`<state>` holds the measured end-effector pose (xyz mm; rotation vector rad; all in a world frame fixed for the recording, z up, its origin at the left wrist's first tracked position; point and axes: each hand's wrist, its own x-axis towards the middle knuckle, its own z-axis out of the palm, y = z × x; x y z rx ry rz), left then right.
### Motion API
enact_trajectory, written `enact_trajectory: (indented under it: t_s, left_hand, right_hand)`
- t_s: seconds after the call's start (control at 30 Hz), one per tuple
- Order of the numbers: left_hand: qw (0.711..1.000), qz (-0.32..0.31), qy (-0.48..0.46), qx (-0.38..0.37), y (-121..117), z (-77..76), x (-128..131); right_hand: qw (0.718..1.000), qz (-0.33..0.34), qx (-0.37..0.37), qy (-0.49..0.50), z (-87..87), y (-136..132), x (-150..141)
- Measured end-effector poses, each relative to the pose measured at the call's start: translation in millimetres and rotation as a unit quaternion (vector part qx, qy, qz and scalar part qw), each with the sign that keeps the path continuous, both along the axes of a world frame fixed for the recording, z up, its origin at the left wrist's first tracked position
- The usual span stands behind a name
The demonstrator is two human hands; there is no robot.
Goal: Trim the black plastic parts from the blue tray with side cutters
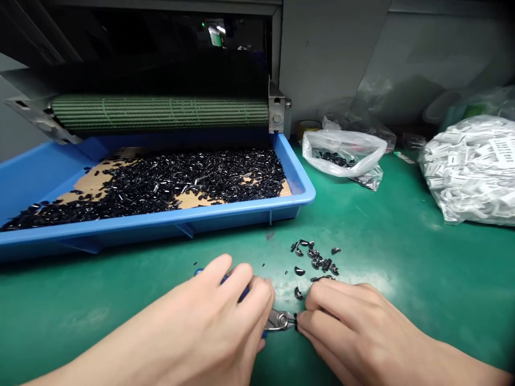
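My left hand (229, 316) is closed round the blue handles of a pair of side cutters (278, 320). Their metal jaws point right and meet a small black plastic part (296, 321), which my right hand (350, 321) pinches between thumb and fingers. Most of that part is hidden by the fingertips. Just beyond my right hand lies a loose group of small black half-round parts (316, 261). One black half-round piece (299, 271) sits a little apart, and another (298, 293) lies close to the right knuckles.
A blue tray (161, 215) full of small black parts stands at the back left, below a green conveyor belt (161, 112). Behind the group is an open clear bag (344, 150) with black parts. A large bag of white parts (475, 169) rests on the green table (402, 252).
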<state>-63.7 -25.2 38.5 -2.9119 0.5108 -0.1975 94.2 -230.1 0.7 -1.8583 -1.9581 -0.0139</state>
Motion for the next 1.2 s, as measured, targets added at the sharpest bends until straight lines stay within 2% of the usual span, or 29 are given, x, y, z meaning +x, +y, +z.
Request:
enact_trajectory:
  t_s: [0.1,0.2,0.37,0.47,0.67,0.8,0.9,1.03,1.2]
  left_hand:
    - [0.998,-0.032,-0.039,0.034,-4,7.7,7]
    - [0.996,-0.054,-0.033,0.056,1,11.4,7]
    - [0.998,0.021,-0.058,-0.025,15,4.0,-10]
    - [0.997,0.047,-0.056,-0.036,16,-3.4,-15]
    - [0.997,0.046,-0.034,-0.046,19,-15.3,0]
    - [0.996,0.042,-0.053,-0.058,21,-19.8,8]
    - [0.995,0.054,-0.052,-0.069,21,-20.7,9]
    - [0.995,0.043,-0.05,-0.081,21,-19.5,9]
    - [0.996,0.036,-0.045,-0.071,20,-14.7,9]
  right_hand:
    - [1.0,0.006,-0.02,0.01,6.6,0,1]
    - [0.998,0.002,-0.037,0.042,14.1,2,6]
    - [0.994,-0.053,0.011,0.099,13.3,9,16]
    - [0.993,-0.066,0.01,0.097,8.9,14,17]
    - [0.995,-0.034,-0.034,0.084,10.9,12,16]
    - [0.997,-0.046,-0.04,0.041,12.8,9,18]
    - [0.998,-0.039,-0.04,0.016,13.2,9,17]
    - [0.998,-0.018,-0.048,0.043,13.9,10,15]
    - [0.995,-0.057,-0.04,0.074,13.4,8,16]
